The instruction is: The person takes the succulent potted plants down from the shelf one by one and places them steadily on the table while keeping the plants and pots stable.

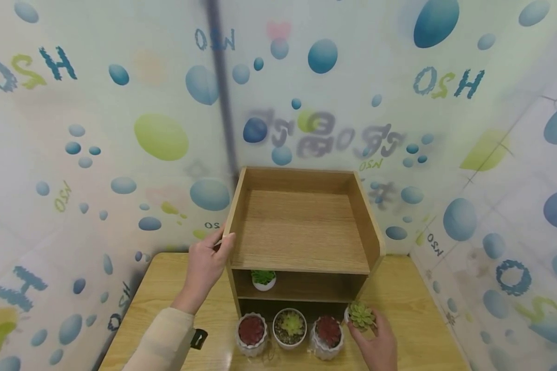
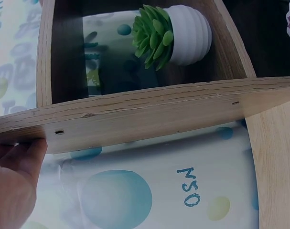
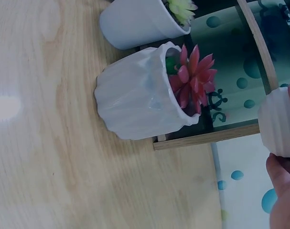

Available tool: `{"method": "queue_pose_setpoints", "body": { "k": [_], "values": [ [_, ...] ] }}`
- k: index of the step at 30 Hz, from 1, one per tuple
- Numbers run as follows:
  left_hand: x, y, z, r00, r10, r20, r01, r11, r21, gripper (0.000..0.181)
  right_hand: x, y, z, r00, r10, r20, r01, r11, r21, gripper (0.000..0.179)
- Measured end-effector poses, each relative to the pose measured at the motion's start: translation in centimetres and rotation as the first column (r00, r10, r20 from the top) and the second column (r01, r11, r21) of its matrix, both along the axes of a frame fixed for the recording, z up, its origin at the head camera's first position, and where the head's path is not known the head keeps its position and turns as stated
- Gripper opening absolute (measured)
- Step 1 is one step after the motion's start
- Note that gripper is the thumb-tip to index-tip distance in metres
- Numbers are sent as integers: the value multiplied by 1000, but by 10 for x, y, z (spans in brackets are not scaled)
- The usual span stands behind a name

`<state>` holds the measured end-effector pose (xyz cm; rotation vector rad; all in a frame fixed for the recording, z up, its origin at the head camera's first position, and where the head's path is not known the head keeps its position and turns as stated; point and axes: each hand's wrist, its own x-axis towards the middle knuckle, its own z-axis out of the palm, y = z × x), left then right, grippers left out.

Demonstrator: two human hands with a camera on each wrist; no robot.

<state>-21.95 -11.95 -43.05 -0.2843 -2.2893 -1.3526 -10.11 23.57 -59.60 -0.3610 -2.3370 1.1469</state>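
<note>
My left hand [image 1: 207, 263] grips the upper left side panel of a small wooden shelf [image 1: 301, 226]. In the left wrist view its fingers [image 2: 32, 155] bend against the panel's edge. The right hand [image 1: 376, 340] holds a green potted succulent [image 1: 361, 315] beside the shelf's lower right front. Its ribbed white pot [image 3: 280, 121] sits between thumb and fingers in the right wrist view. Another succulent with bright green leaves [image 1: 263, 277] stands in a white pot on the middle tier, at the left.
Before the shelf on the wooden table [image 1: 167, 288] stand a red succulent [image 1: 252, 331] at left, a pale green one [image 1: 291, 324] in the middle and another red one [image 1: 328, 332] at right, all in white pots. A patterned wall [image 1: 162, 136] rises close behind the shelf.
</note>
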Motion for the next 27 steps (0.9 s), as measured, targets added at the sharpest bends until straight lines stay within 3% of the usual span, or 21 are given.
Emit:
{"method": "queue_pose_setpoints", "body": {
  "k": [9,17,27],
  "values": [
    [-1,1,0,1000,-6,-9,6,1000,5,39,1,4,-6,999,-30,45,29,1000,11,57],
    [-2,1,-1,1000,-3,0,3,1000,18,40,3,8,-23,998,-39,-47,39,999,11,56],
    [0,1,-2,1000,18,-22,-18,1000,-14,38,7,15,-42,996,-38,79,34,999,42,56]
  ]
}}
